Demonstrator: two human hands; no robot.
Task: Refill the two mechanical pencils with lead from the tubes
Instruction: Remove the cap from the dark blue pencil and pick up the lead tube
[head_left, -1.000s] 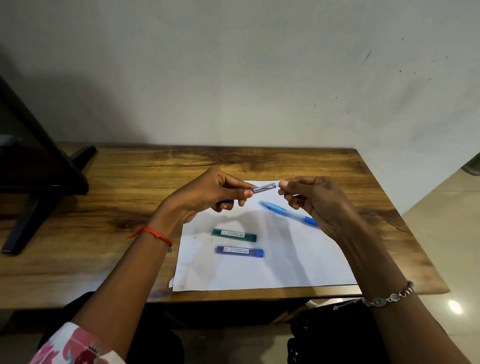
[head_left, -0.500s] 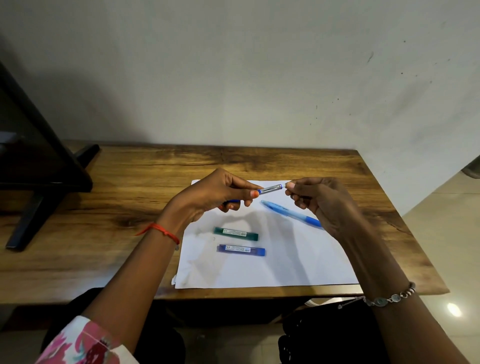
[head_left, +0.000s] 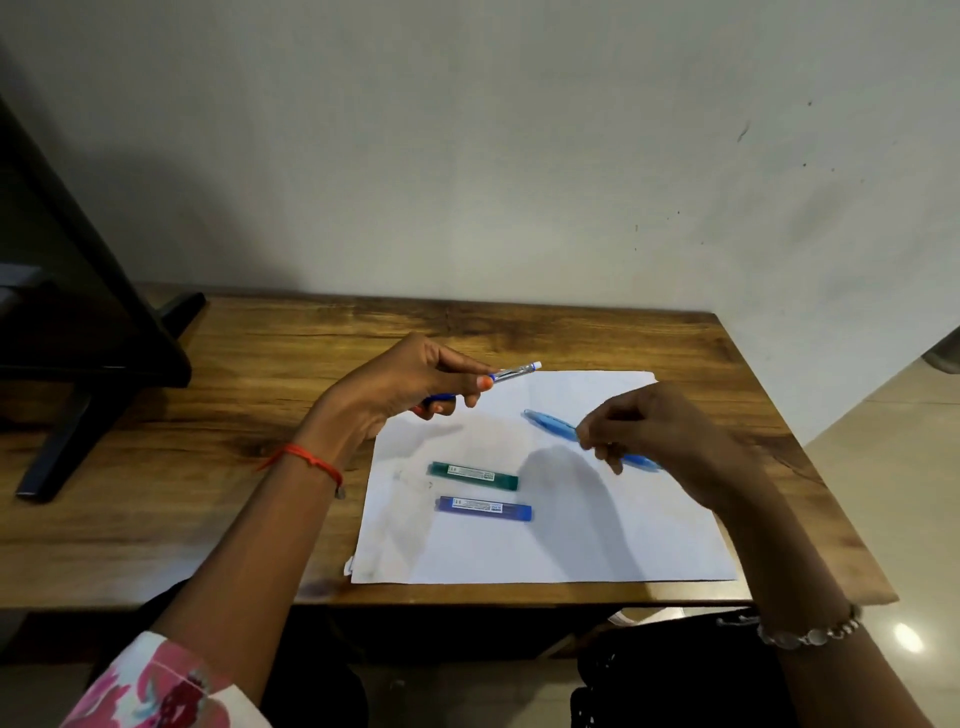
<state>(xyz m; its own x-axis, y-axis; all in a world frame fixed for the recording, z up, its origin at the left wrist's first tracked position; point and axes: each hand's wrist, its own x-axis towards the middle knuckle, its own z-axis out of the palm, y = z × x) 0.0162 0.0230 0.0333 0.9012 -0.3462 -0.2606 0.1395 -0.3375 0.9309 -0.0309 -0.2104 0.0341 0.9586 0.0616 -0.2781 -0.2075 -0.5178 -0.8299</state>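
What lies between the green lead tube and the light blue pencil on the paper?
Only bare white paper, shaded by the right hand, separates the green tube from the light blue pencil, as the head view shows.

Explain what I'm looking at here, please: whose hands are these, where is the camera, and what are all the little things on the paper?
No machine here: a person wears a camera on the head, looking down at their own hands. The left hand holds a mechanical pencil above the wooden table. The right hand hovers over a second, light blue pencil lying on the white paper; whether it pinches something small I cannot tell. Two lead tubes also lie there, a green tube and a blue tube.
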